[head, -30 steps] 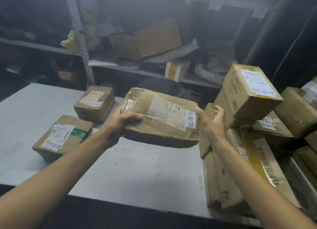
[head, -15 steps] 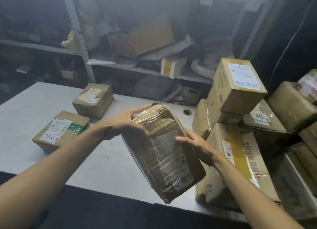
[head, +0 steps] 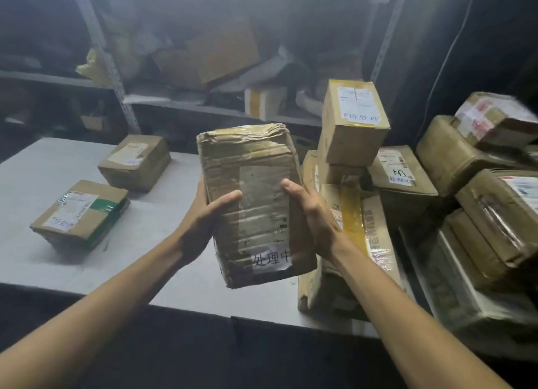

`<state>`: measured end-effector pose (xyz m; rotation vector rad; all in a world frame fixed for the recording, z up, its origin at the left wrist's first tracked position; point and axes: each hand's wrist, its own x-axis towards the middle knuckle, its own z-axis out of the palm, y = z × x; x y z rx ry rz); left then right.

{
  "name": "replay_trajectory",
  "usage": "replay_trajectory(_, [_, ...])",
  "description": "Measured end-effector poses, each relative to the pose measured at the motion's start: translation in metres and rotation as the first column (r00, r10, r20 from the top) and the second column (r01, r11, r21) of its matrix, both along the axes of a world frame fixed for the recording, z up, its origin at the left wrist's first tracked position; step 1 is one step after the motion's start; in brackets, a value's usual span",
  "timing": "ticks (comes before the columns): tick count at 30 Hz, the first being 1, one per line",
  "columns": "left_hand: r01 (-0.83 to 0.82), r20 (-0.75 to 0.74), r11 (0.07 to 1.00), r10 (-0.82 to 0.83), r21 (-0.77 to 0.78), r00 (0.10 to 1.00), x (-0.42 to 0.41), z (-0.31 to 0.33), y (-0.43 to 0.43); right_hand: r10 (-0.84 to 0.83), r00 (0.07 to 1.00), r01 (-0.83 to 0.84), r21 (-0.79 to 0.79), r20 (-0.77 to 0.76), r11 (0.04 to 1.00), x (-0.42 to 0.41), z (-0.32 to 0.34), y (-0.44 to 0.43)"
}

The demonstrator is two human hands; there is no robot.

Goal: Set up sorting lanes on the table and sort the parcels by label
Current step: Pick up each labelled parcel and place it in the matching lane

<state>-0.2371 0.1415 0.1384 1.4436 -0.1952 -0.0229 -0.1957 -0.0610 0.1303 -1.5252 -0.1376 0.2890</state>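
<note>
I hold a crumpled, taped brown parcel (head: pixel 253 184) upright above the grey table (head: pixel 145 272), its face toward me. A white handwritten label sits at its lower edge. My left hand (head: pixel 209 216) grips its left side with the thumb across the front. My right hand (head: pixel 308 211) grips the right side, thumb on the front. Two small parcels lie on the table's left: one with green tape (head: pixel 80 213) and one farther back (head: pixel 135 161).
A heap of cardboard parcels (head: pixel 407 184) crowds the table's right side, with a tall box (head: pixel 353 120) on top. Metal shelving (head: pixel 180 106) with loose boxes and wrapping stands behind the table. The table's near edge runs just under my forearms.
The parcel went from lying flat between my hands to standing upright with the label at the bottom facing me. Both hands shifted to its sides.
</note>
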Motion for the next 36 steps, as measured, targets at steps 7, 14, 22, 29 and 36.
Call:
replay_trajectory(7, [0.007, -0.055, 0.999, -0.009, -0.032, 0.998, -0.005, 0.003, -0.017, 0.003, 1.0, -0.003, 0.031, 0.023, 1.0, -0.028, 0.0, -0.014])
replay_trajectory(14, [0.047, -0.084, 0.997, -0.053, -0.069, 0.995, -0.019, 0.012, -0.032, -0.088, 0.995, 0.087, 0.026, 0.036, 0.996, -0.064, 0.016, -0.031])
replay_trajectory(22, [0.135, -0.086, 0.988, -0.141, -0.071, 0.986, -0.023, 0.034, -0.073, -0.177, 0.982, 0.172, 0.073, 0.065, 0.982, -0.085, 0.027, -0.075])
replay_trajectory(29, [0.189, -0.091, 0.979, -0.196, -0.079, 0.976, -0.017, 0.047, -0.159, -0.271, 0.962, 0.265, 0.113, 0.042, 0.958, -0.098, 0.04, -0.155])
replay_trajectory(36, [0.126, -0.106, 0.992, -0.125, 0.005, 0.986, 0.0, 0.037, -0.269, -0.304, 0.952, 0.305, -0.016, 0.036, 0.952, -0.085, 0.03, -0.26])
